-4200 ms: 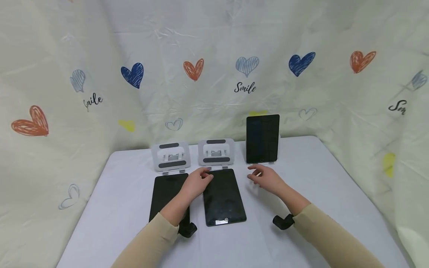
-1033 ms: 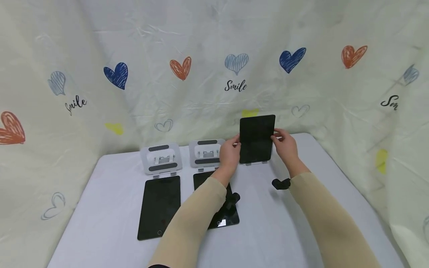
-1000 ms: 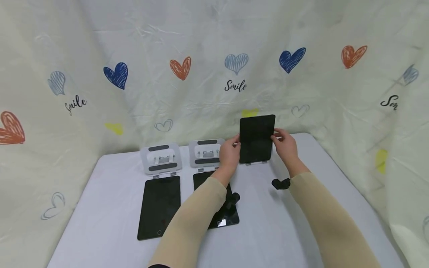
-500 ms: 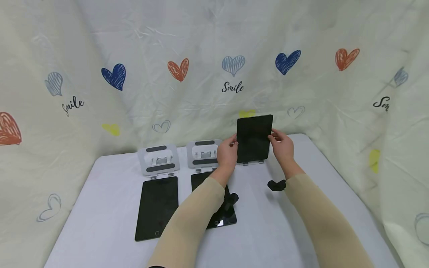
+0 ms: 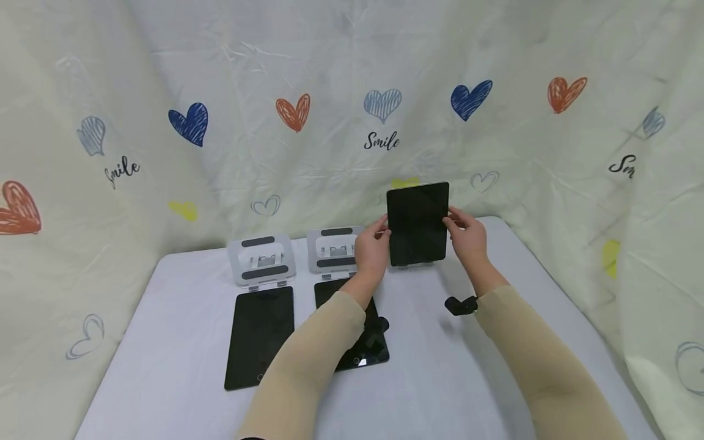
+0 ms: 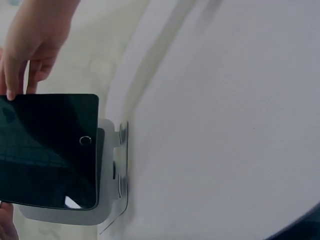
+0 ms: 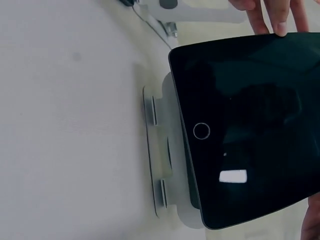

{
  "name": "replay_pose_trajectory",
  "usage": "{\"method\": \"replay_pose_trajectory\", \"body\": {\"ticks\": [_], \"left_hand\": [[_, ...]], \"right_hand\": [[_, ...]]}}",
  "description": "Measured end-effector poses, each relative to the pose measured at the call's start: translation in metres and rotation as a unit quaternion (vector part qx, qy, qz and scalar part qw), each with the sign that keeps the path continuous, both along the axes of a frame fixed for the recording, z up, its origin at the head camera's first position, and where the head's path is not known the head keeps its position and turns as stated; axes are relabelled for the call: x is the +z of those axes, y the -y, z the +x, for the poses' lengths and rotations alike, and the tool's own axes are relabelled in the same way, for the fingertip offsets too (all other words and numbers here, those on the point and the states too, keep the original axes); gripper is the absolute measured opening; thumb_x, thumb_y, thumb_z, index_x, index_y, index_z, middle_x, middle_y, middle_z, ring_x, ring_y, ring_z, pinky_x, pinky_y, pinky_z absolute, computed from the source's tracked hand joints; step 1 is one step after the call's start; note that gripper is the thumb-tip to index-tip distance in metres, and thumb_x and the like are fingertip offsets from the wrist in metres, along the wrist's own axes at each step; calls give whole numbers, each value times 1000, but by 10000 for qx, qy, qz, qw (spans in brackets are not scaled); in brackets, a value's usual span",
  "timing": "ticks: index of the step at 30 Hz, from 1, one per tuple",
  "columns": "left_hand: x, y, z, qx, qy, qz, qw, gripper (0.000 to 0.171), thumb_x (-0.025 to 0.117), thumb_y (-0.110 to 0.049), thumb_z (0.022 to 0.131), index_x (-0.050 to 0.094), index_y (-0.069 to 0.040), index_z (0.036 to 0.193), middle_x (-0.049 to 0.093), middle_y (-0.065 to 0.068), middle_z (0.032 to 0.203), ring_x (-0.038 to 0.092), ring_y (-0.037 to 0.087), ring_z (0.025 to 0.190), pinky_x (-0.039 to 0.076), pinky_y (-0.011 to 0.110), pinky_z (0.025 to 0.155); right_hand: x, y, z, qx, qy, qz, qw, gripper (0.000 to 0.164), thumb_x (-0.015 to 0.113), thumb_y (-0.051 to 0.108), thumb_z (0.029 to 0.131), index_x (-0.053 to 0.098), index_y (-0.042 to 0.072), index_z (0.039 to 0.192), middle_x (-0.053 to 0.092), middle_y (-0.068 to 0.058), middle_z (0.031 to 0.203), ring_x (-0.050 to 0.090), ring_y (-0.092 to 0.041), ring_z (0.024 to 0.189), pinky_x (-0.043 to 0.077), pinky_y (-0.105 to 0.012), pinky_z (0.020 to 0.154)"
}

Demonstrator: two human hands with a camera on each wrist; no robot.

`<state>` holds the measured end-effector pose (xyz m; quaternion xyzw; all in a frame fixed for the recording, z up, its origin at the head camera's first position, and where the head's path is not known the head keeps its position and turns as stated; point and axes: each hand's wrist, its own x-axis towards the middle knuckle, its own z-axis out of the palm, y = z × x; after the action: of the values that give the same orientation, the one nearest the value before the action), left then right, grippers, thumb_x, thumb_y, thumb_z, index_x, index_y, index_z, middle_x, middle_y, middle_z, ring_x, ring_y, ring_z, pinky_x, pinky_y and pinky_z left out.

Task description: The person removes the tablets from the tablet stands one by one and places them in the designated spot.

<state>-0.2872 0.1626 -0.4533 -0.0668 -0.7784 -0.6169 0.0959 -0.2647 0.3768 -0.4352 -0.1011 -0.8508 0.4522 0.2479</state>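
Both hands hold a black tablet [image 5: 418,223] upright at the back right of the table, its screen facing me. My left hand [image 5: 373,249] grips the left edge, and my right hand [image 5: 467,238] pinches the right edge between thumb and fingers. Behind the tablet stands a light grey tablet stand [image 7: 187,215], mostly hidden. In the left wrist view, the tablet's home-button end lies just off the stand's face, above the support hooks [image 6: 121,185]. The right wrist view shows the tablet tilted against the stand, with a gap between them.
Two more grey stands, one at the left [image 5: 261,260] and one in the middle [image 5: 332,250], stand along the back. In front of them lie a left tablet [image 5: 261,333] and a middle tablet [image 5: 327,290], the latter partly under my left forearm. A patterned curtain [image 5: 330,165] hangs behind.
Both hands have come to the right-hand tablet and taken hold of its edges. Over the last half second it has risen slightly and come away from its stand.
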Motion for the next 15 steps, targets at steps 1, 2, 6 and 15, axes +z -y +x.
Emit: {"method": "replay_pose_trajectory", "body": {"ticks": [1, 2, 6, 15], "left_hand": [[-1, 1, 1, -38, 0, 11, 10000, 39, 67, -18, 96, 66, -32, 132, 69, -10, 106, 66, 8, 97, 54, 23, 72], [-1, 3, 3, -72, -8, 1, 10000, 38, 67, -18, 96, 66, -31, 132, 69, -9, 106, 65, 8, 96, 53, 23, 71], [-6, 8, 11, -204, 18, -1, 9998, 38, 67, -18, 96, 66, -29, 132, 69, -8, 104, 66, 8, 95, 52, 23, 68], [-13, 13, 30, -472, 274, 300, 9981, 38, 68, -17, 95, 67, -29, 131, 69, -10, 101, 66, 7, 93, 55, 25, 74]], "right_hand": [[0, 0, 2, 44, 3, -3, 10000, 39, 60, 24, 100, 61, 13, 137, 65, -15, 118, 59, -17, 97, 45, -12, 65], [0, 0, 5, 92, 16, -17, 10000, 39, 60, 23, 101, 61, 12, 137, 64, -15, 118, 58, -16, 97, 45, -11, 65], [-1, 0, 17, 262, 183, -99, 9994, 40, 59, 25, 101, 59, 11, 139, 63, -16, 121, 58, -19, 98, 46, -12, 65], [-3, 1, 38, 363, 564, -359, 9971, 42, 58, 28, 101, 57, 13, 141, 62, -16, 122, 56, -12, 91, 50, -15, 66]]}}
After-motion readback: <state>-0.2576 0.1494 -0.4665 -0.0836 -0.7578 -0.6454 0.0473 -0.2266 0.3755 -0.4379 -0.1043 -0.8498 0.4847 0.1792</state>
